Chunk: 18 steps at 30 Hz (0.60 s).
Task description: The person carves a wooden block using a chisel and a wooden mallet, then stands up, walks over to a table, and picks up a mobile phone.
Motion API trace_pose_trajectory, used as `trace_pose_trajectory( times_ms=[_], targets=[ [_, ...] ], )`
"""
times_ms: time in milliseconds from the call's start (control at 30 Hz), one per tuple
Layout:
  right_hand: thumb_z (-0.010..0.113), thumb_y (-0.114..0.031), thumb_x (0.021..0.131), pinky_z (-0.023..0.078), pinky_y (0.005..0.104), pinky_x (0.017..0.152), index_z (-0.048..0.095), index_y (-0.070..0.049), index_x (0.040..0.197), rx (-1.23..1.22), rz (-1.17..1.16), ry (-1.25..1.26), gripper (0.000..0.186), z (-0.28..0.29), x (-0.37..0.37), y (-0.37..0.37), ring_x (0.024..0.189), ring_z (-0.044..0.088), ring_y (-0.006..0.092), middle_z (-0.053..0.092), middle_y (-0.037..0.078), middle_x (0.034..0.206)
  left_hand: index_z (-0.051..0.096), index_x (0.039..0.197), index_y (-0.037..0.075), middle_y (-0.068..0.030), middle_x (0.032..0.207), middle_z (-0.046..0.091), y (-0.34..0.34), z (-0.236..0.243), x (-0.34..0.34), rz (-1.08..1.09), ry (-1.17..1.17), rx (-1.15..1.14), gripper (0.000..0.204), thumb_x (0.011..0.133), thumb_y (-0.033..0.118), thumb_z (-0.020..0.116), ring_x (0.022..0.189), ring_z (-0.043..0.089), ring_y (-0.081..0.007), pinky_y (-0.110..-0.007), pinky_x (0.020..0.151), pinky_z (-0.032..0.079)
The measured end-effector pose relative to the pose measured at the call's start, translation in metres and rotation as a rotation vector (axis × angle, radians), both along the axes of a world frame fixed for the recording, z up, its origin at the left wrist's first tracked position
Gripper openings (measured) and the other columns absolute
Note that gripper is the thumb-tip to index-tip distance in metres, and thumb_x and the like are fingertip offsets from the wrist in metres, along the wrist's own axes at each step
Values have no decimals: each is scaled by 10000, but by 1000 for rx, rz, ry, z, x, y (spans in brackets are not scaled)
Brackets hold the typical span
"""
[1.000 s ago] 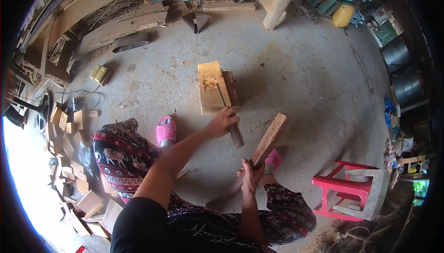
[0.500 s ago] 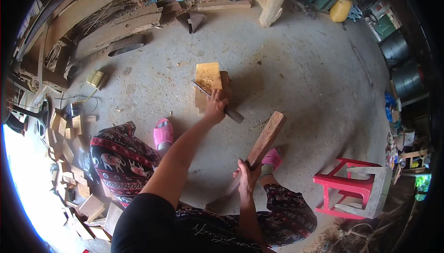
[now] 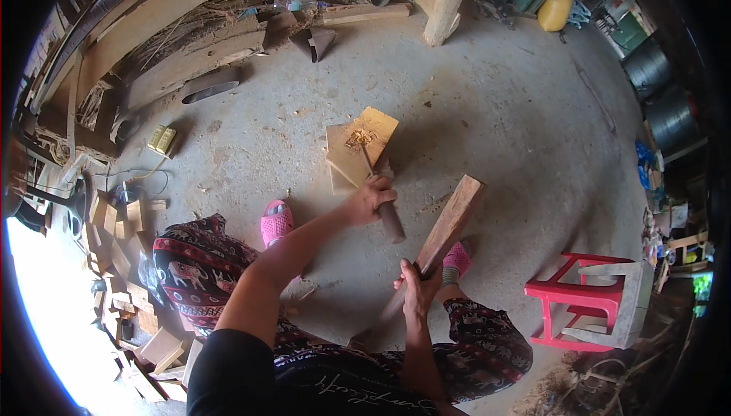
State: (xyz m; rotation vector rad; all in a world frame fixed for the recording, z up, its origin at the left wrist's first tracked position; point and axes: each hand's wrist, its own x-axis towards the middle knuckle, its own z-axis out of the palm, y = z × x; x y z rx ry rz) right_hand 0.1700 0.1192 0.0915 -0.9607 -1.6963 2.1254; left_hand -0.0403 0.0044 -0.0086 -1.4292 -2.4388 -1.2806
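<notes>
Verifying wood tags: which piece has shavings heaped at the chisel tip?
The pale yellow block beyond the left hand; the long bar in the right hand and the offcuts piled at left show no such heap.

So the floor (image 3: 502, 134) is bare grey concrete, kinda stained, with wood crumbs sprinkled around the stacked wood blocks (image 3: 348, 156) sitting on it. Going off those blocks: there's a small yellow box (image 3: 161, 140) well off to the left, and a big heap of wood scraps (image 3: 164, 346) further down on that same side. Past them, up and left, a dark curved piece (image 3: 212, 85); straight beyond, a dark bent piece (image 3: 311, 43). Far up-right is a yellow jug (image 3: 554, 11). Red stool (image 3: 571, 298)'s down to the right.
</notes>
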Motion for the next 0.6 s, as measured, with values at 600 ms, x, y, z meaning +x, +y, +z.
trace_pose_trajectory(
  times_ms=[600],
  targets=[
    [757,-159,792,466,356,818,500,30,1137,645,60,110,470,-21,15,6,932,571,242,586,139,1011,531,890,83,-89,864,577,46,-2,-31,272,-207,373,285,732,120,766,839,569,-302,-372,754,463]
  ],
)
